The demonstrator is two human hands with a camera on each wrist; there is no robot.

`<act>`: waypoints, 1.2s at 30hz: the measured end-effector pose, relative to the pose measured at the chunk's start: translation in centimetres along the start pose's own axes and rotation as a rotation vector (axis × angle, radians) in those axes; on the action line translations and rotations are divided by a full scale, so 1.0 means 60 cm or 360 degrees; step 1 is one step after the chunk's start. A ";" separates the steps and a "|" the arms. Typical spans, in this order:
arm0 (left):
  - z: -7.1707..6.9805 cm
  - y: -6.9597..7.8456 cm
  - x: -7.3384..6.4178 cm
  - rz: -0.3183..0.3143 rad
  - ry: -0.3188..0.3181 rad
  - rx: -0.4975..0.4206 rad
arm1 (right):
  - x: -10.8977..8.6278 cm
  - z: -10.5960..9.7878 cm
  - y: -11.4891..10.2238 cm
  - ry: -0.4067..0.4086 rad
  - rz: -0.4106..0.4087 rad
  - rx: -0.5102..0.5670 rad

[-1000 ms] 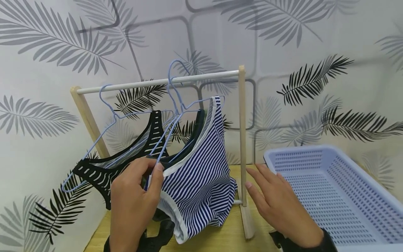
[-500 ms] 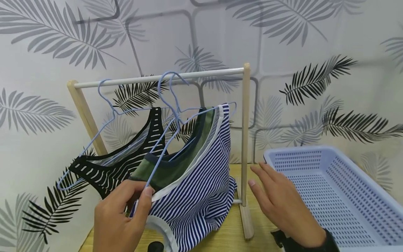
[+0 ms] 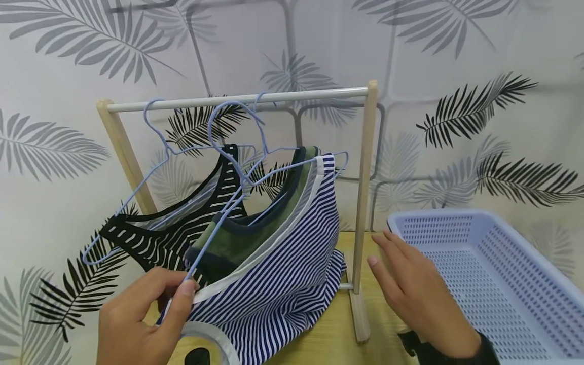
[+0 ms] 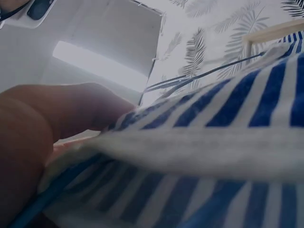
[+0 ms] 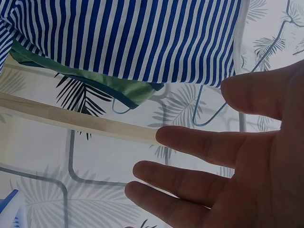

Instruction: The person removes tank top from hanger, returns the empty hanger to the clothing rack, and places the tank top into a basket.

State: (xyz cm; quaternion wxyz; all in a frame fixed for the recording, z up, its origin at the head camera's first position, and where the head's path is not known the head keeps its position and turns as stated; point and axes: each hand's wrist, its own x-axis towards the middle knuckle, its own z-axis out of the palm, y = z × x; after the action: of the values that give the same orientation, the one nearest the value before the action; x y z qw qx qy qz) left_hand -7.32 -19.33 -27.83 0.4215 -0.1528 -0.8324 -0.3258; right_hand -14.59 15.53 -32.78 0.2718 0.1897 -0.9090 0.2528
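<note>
My left hand pinches the left end of a blue wire hanger at the waistband of navy-and-white striped briefs. The hanger's right end sits at the other side of that waistband. Its hook stands in front of the rack's rail, overlapping it in the head view. Behind, green camouflage briefs hang on another blue hanger. Further left are black briefs with white stripes on a hanger. My right hand holds nothing, fingers extended, beside the rack's right post; its wrist view shows the fingers spread.
A light-blue plastic basket stands at the right, next to my right hand. The rack's wooden right post and foot stand on the wood-grain table. A leaf-patterned wall covering rises behind.
My left hand has moved left and down, drawing the striped briefs and their hanger toward me. More of the camouflage briefs shows behind. The right hand keeps almost the same place, still extended.
</note>
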 end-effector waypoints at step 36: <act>0.003 -0.010 0.006 0.0537 -0.0402 -0.0527 | 0.001 -0.035 -0.012 0.0781 0.0096 0.0325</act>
State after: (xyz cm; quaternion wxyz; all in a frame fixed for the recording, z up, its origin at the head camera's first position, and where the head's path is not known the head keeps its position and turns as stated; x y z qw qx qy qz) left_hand -7.98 -19.64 -27.87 0.3320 -0.3957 -0.7765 -0.3609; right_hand -13.46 16.11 -30.95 0.4557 0.1219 -0.7910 0.3897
